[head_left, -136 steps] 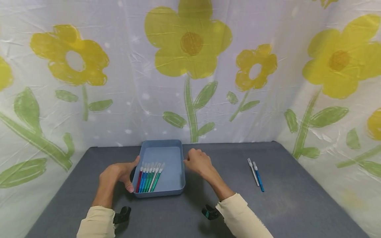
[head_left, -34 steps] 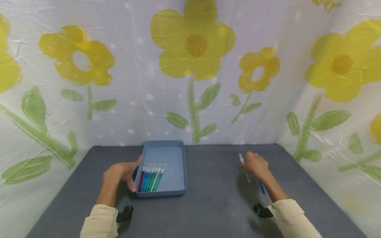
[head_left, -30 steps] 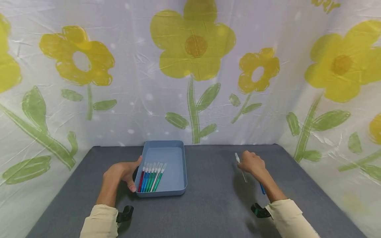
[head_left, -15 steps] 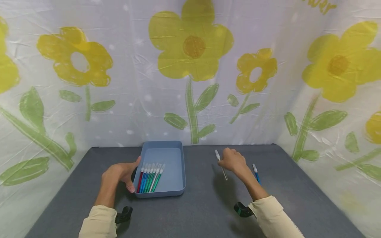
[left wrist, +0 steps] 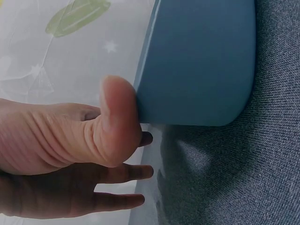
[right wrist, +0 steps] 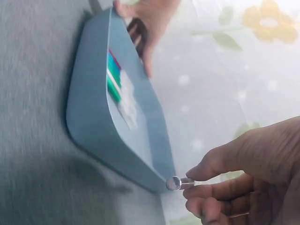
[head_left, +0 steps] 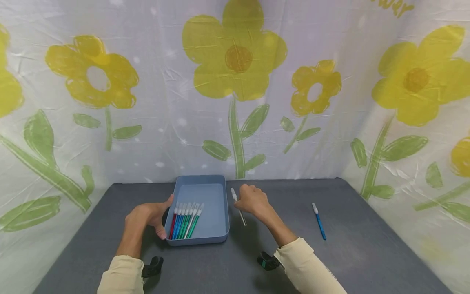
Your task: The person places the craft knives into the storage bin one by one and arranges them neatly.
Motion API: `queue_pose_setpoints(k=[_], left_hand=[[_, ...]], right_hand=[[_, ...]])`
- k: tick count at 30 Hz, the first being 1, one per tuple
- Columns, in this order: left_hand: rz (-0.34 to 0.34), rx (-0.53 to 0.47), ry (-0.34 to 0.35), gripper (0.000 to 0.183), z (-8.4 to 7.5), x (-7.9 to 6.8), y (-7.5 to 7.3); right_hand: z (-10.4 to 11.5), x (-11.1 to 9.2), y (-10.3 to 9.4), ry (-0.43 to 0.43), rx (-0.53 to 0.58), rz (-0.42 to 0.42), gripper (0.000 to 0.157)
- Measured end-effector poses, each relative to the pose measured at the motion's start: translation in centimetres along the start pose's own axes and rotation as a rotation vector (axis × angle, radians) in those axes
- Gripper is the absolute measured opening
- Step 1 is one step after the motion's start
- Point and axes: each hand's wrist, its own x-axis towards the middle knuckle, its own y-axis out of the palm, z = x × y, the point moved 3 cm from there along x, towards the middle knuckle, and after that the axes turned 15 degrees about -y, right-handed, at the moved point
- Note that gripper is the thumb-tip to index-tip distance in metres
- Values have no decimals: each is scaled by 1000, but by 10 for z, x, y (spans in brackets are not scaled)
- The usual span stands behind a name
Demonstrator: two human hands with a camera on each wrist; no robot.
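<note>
My right hand (head_left: 253,202) pinches a silver craft knife (head_left: 240,214) with a clear cap between thumb and fingertips, just right of the blue-grey tray (head_left: 216,239). In the right wrist view the knife's round metal end (right wrist: 174,183) points at the camera. At the tray's left side rests my left hand (head_left: 147,216), thumb against the near corner and fingers spread along the wall. The left wrist view shows that thumb (left wrist: 119,122) touching the tray. Several capped craft knives (head_left: 186,220) in red, blue, green and silver lie side by side in the tray's near left part.
One blue craft knife (head_left: 319,222) lies on the dark grey table (head_left: 367,245) at the right. Behind the table hangs a pale curtain (head_left: 165,122) with yellow flowers. A black wrist camera (head_left: 268,261) sits below the right forearm.
My right hand went right to the pair of craft knives, took the silver one and carried it left to beside the tray. The blue one stayed. My left hand kept its place.
</note>
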Motion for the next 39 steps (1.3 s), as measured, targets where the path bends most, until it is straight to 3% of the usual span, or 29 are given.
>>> queue_pose_setpoints(k=[12,25,39], left_hand=[[11,-21,-10,147,4,2,4],[9,-8,-20,147,3,1,2],[11,18,13,143,-2,-2,-2]], right_hand=[[49,27,43,-50,-27,88,53],[70,45,89,-31,-71,122,55],[87,49,94,-52,-82,151,48]])
